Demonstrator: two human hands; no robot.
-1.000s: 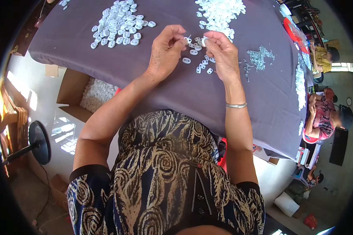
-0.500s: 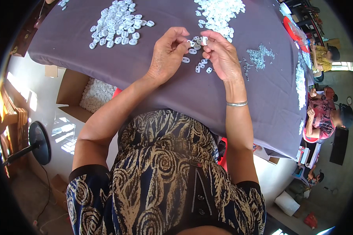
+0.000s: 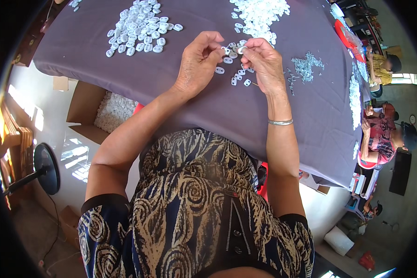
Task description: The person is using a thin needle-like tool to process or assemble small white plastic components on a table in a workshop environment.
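My left hand (image 3: 195,65) is closed in a pinch on a small white plastic piece (image 3: 226,50) with a hole in it. Facing it across a short gap, my right hand (image 3: 268,69) pinches another white plastic part (image 3: 242,49) between thumb and fingertips. The two parts are apart. Beneath and between the hands lie loose oval two-hole pieces (image 3: 228,60). A few smaller white pieces (image 3: 234,81) sit just nearer to me, beside my right wrist.
A dark cloth covers the table (image 3: 171,111). On it are a pile of white oval pieces (image 3: 139,30), a pile of smaller white parts (image 3: 259,18) and a heap of tiny metal springs (image 3: 306,67). A cardboard box (image 3: 81,104) of white parts stands below the left edge. Other people sit at right.
My right hand has turned slightly and its fingers have closed in more, tilting the white part it holds. The left hand has hardly moved.
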